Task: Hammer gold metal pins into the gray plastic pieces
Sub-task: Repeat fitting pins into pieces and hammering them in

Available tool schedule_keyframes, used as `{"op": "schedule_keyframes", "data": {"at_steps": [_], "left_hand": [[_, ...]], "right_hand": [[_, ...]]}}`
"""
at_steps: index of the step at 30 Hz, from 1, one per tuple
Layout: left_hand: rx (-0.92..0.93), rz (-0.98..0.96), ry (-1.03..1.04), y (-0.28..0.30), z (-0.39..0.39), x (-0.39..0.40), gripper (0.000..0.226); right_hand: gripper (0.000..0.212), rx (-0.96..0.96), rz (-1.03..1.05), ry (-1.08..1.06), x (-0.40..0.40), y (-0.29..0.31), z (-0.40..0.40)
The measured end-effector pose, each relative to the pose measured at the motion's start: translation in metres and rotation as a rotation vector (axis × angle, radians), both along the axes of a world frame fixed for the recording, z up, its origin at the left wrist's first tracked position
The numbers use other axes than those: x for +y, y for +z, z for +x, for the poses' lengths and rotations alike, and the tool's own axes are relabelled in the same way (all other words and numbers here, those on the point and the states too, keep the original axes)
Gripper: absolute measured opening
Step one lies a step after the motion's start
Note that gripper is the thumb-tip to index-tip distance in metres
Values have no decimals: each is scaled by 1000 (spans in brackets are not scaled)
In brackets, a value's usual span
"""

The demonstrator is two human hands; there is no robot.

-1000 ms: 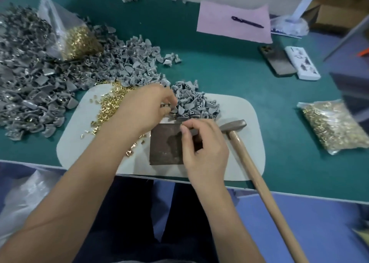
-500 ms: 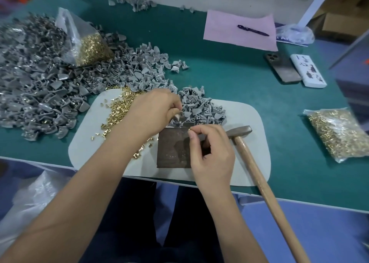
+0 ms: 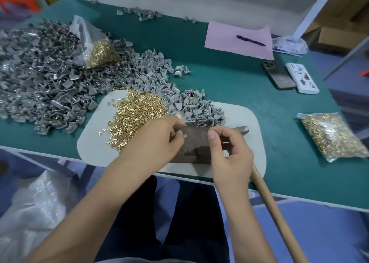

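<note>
My left hand hovers over the left edge of the dark metal block, its curled fingers pinching a small gray plastic piece that is mostly hidden. My right hand is over the block's right side, thumb and fingers curled round a tiny gold pin that barely shows. Loose gold pins lie heaped on the white mat, beside a small heap of gray pieces. The hammer's head lies on the mat behind my right hand, its wooden handle sticking out past the table edge.
A large pile of gray pieces covers the left of the green table, with a bag of pins on it. Another pin bag lies at the right. Two phones and pink paper with a pen lie at the back.
My left hand has come away from the gray heap toward me and now sits over the block's left edge. My right hand stays over the block, still pinching.
</note>
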State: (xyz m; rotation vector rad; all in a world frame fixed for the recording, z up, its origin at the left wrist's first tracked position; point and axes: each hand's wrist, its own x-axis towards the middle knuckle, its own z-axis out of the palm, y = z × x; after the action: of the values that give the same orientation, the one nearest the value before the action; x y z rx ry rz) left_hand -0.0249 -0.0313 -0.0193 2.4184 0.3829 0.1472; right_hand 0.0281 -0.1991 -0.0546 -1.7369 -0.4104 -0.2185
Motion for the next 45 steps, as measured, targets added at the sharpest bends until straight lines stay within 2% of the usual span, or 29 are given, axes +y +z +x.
{"op": "schedule_keyframes", "data": {"at_steps": [3, 7, 10, 12, 15, 22, 25, 29, 33, 36, 39, 45], "left_hand": [[-14, 53, 19, 2, -5, -2, 6], [-36, 132, 23, 7, -11, 5, 14], [39, 175, -165, 15, -11, 12, 37], [85, 147, -281, 20, -8, 16, 41], [122, 119, -297, 20, 0, 19, 36], [31, -22, -175, 12, 10, 21, 4], [10, -22, -100, 4, 9, 21, 13], [-20, -18, -40, -2, 2, 19, 24], [-17, -32, -85, -3, -11, 22, 12], [-67, -23, -162, -1, -18, 24, 22], [-103, -6, -161, 0, -18, 23, 18], [-141, -17, -126, -4, -18, 19, 11]], "right_hand": [[9, -52, -36, -36, -3, 2, -6], [10, -81, -25, -70, -5, 3, -9], [10, -78, -30, -59, -4, 3, -10], [8, -75, -33, -38, -3, 3, -11], [6, -60, -31, -13, -2, 3, -13], [9, -89, -138, 24, -1, 9, -10], [6, -78, -236, 8, -2, 10, -8], [6, -39, -260, 7, -2, 11, -8], [6, -14, -269, 46, 0, 10, -9], [6, -43, -303, 86, 5, 12, -9], [7, -75, -360, 106, 8, 15, -8], [7, -151, -598, 229, 15, 19, -4]]}}
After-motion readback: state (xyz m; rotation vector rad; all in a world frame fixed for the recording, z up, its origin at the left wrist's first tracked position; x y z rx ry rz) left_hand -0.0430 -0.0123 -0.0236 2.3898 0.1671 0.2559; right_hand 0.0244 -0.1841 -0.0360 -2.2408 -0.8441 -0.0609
